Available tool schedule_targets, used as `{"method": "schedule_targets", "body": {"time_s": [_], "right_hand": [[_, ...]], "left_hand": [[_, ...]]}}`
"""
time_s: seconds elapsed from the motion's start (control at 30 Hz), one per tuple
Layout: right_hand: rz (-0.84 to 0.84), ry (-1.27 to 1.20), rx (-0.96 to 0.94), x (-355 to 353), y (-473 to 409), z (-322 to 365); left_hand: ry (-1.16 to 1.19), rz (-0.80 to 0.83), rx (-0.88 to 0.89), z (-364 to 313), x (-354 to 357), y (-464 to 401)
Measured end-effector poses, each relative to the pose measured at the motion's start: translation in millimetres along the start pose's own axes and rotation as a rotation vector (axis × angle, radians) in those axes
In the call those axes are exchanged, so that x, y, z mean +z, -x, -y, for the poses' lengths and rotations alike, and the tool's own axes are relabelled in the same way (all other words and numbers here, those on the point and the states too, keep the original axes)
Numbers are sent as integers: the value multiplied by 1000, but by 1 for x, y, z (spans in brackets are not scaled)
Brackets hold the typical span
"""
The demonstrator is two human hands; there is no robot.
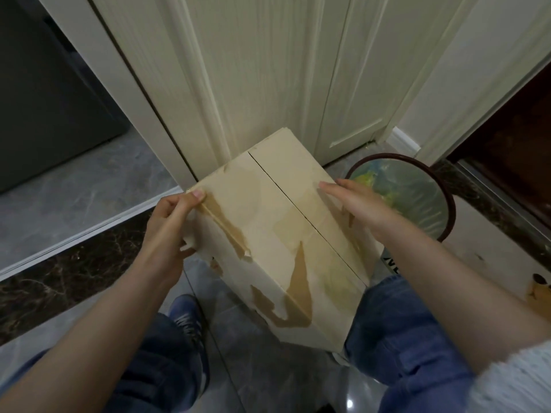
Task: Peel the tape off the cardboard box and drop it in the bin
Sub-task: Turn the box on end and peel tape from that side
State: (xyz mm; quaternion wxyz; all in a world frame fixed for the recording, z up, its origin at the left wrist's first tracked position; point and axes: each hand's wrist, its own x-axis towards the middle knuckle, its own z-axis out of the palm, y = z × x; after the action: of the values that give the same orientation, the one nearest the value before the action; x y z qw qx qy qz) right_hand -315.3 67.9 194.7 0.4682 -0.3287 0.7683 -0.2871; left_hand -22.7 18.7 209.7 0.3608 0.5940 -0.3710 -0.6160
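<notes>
You are facing a cream panelled door (268,70) in a corner, with grey marbled floor tiles (74,180) and a dark stone threshold strip (59,278) running off to your left. Your knees in blue jeans (396,332) frame the lower part of the view, and a blue shoe (186,314) shows beneath your left forearm.

The cardboard box (268,222) is held up in front of you between your knees, tilted so its top face looks at you. A dark seam runs down the middle of that face, where the two flaps meet. Patches of darker brown, torn surface mark the near corner and the left edge, and glossy clear tape (298,225) lies across the seam near the middle of the face.

Your left hand (170,222) grips the box's left edge, with the thumb pressed on the top face at the far left corner and the fingers curled round the side. Your right hand (354,204) lies flat on the right part of the top face, its fingers straight and close together, the fingertips resting on the cardboard.

The bin (447,204), round with a dark brown rim and a clear liner, stands on the floor just to the right of the box, behind your right hand. There is coloured rubbish inside it.
</notes>
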Motion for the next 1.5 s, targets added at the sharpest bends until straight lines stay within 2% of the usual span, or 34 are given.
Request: {"method": "schedule_targets", "body": {"time_s": [0.1,0.27,0.47,0.6,0.77,0.9,1.03,1.13,1.2,1.3,1.4,1.5], "right_hand": [[93,3,58,3,2,4],[133,63,101,14,10,3],[217,-104,99,27,21,4],[266,-120,111,31,32,5],[209,-127,5,28,46,8],[118,-111,-41,20,56,12],[61,-104,-43,8,63,13],[17,-141,-72,1,70,14],[4,-184,-84,0,74,14],[-3,-195,-103,2,76,12],[-29,-215,-129,10,80,9],[-60,-269,-106,11,81,6]], "left_hand": [[10,15,-32,-3,-13,-3],[17,-29,-163,4,-42,-22],[44,-40,-172,-6,-44,-22],[73,-77,-193,-18,-31,-9],[224,-11,-76,-28,-15,5],[295,129,-120,-21,-14,1],[237,58,-152,-21,-15,4],[206,127,-101,-25,-23,4],[160,171,-131,-23,-26,4],[88,115,-179,-18,-22,5],[49,62,-125,-7,-17,2],[52,85,-52,-3,-20,-4]]}}
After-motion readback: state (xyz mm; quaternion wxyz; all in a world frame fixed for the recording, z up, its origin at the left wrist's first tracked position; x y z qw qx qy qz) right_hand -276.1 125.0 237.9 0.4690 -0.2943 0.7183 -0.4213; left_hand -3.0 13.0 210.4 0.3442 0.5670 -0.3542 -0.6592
